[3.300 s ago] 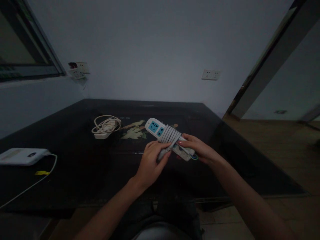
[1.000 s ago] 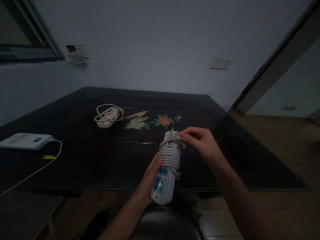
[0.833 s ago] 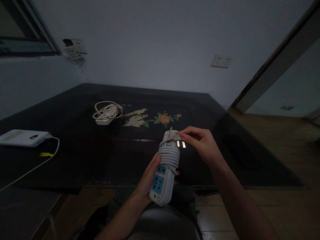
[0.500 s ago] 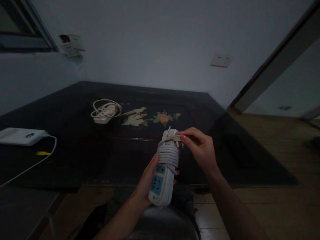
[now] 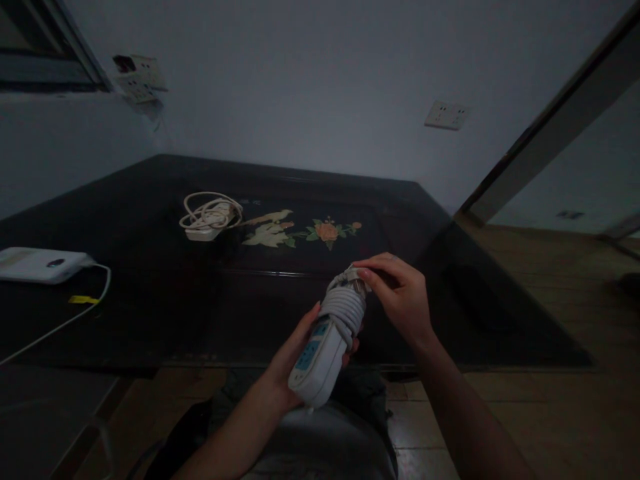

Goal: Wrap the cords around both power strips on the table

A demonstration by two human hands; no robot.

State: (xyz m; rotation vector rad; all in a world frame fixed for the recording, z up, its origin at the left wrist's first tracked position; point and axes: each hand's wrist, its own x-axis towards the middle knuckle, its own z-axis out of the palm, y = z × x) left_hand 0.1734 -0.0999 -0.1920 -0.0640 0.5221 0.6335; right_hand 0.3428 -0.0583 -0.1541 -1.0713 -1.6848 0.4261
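Note:
A white power strip (image 5: 316,373) with blue socket faces is held tilted above the table's near edge. Its grey-white cord (image 5: 343,308) is wound in several turns around the strip's upper part. My left hand (image 5: 295,353) is wrapped around the strip from below and the left, fingertips showing on its right side. At the upper end, my right hand (image 5: 400,293) pinches the plug (image 5: 356,275) between thumb and forefinger; metal prongs show just below it.
The dark table (image 5: 240,320) bears a bird-and-flower picture (image 5: 325,232). A second white power strip with a looped cord (image 5: 213,217) lies at the back left. A white device (image 5: 45,265) with a cable sits far left. Wall sockets (image 5: 447,115) are behind.
The power strip has tilted and turned, its upper end leaning further right and its blue faces turning left. The plug has shifted slightly, still pinched in my right hand. The view has moved slightly.

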